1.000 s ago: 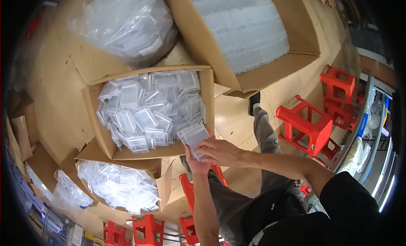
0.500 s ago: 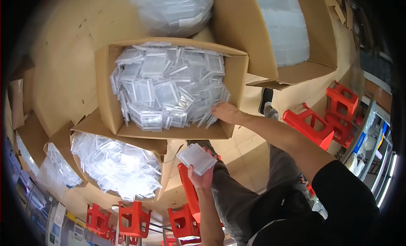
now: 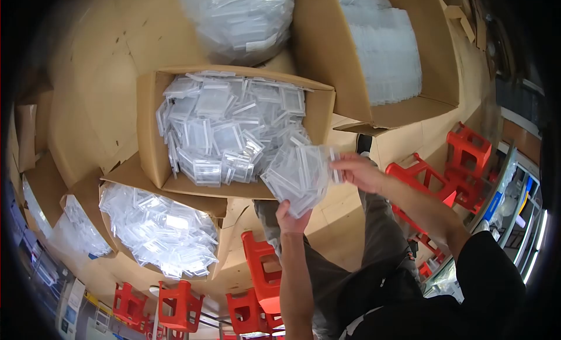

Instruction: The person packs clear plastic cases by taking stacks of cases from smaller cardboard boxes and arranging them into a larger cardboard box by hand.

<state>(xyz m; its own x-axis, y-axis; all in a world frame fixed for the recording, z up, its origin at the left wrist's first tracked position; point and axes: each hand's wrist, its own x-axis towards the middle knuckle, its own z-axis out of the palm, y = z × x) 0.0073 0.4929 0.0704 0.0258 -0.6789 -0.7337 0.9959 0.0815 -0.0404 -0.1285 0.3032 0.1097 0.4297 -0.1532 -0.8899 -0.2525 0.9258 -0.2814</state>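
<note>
My left hand (image 3: pixel 292 220) is closed on a loose, fanned-out bunch of clear plastic cases (image 3: pixel 298 179), flat and square. It holds them over the near right corner of an open cardboard box (image 3: pixel 151 129). My right hand (image 3: pixel 359 171) pinches a clear plastic piece (image 3: pixel 335 164) by its edge, just right of that bunch; I cannot tell whether the two touch. Many similar clear cases (image 3: pixel 213 100) lie jumbled inside the box, and the held bunch hides part of them.
Lower left stands a second box with a heap of clear pieces (image 3: pixel 160 229). A large filled plastic bag (image 3: pixel 239 24) sits behind. At upper right, another carton (image 3: pixel 327 53) holds stacked clear sheets (image 3: pixel 385 59). Red stools (image 3: pixel 263 275) stand around my legs.
My right hand has left the box's right side and moved right and down, now pinching a clear piece. My left hand has risen rightward; its neat stack is now a spread bunch.
</note>
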